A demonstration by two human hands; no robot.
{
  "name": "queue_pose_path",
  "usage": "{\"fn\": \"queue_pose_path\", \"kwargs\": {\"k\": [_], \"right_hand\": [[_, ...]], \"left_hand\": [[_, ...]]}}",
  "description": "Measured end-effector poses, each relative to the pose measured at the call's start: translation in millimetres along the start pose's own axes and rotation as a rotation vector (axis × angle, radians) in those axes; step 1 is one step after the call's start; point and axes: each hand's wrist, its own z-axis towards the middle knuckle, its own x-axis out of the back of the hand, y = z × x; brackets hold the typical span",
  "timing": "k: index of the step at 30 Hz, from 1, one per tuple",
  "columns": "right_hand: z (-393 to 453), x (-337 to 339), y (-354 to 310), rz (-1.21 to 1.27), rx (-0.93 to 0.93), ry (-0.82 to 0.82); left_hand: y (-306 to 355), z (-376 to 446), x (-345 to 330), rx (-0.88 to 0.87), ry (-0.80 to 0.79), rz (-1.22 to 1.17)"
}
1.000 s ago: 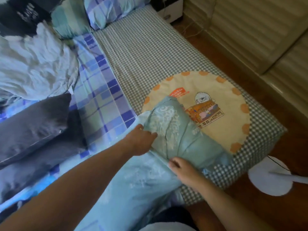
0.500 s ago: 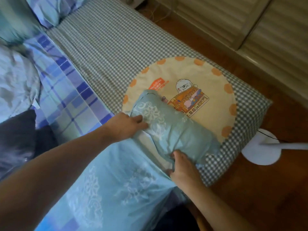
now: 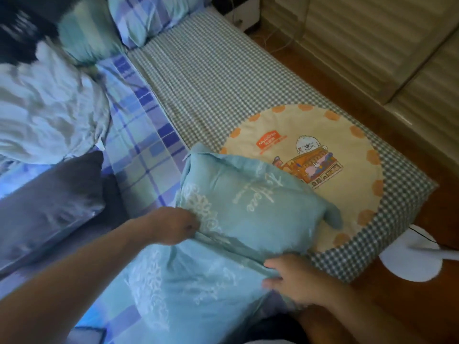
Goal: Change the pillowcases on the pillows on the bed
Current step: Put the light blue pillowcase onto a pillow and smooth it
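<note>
A pillow in a light blue pillowcase (image 3: 248, 204) with white lace print lies at the near end of the bed, partly over a round cartoon mat (image 3: 323, 145). The case's loose open end (image 3: 188, 294) spreads toward me. My left hand (image 3: 173, 228) grips the fabric at the pillow's near left side, fingers curled into the cloth. At the near right corner my right hand (image 3: 295, 279) pinches the case's edge. The picture is blurred by motion.
A dark grey pillow (image 3: 49, 204) lies at the left, with a crumpled pale sheet (image 3: 44, 110) behind it. A plaid blue pillow (image 3: 154, 18) and a teal pillow (image 3: 87, 33) sit at the bed's head. A white fan base (image 3: 419, 259) stands on the wooden floor at the right.
The pillow now lies broader and flatter inside the case. My left hand has slid down to its near left side and my right hand has moved right along the case's edge.
</note>
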Motion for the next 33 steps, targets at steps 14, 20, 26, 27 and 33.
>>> {"fn": "queue_pose_path", "kwargs": {"k": [14, 20, 26, 27, 33], "right_hand": [[28.6, -18.2, 42.8, 0.234, -0.453, 0.418], [24.1, -14.6, 74.6, 0.290, -0.451, 0.550], [17.8, -11.6, 111.3, 0.257, -0.605, 0.631], [20.8, -9.8, 113.1, 0.238, -0.683, 0.615], [70.8, 52.1, 141.5, 0.204, -0.702, 0.704]], "left_hand": [[16.1, 33.6, 60.7, 0.018, 0.143, 0.067], [64.1, 121.2, 76.2, 0.075, 0.447, -0.273], [99.3, 149.7, 33.3, 0.295, 0.841, -0.392], [98.4, 151.1, 27.0, 0.444, 0.764, -0.458], [77.3, 121.9, -11.2, 0.587, 0.622, -0.811]]}}
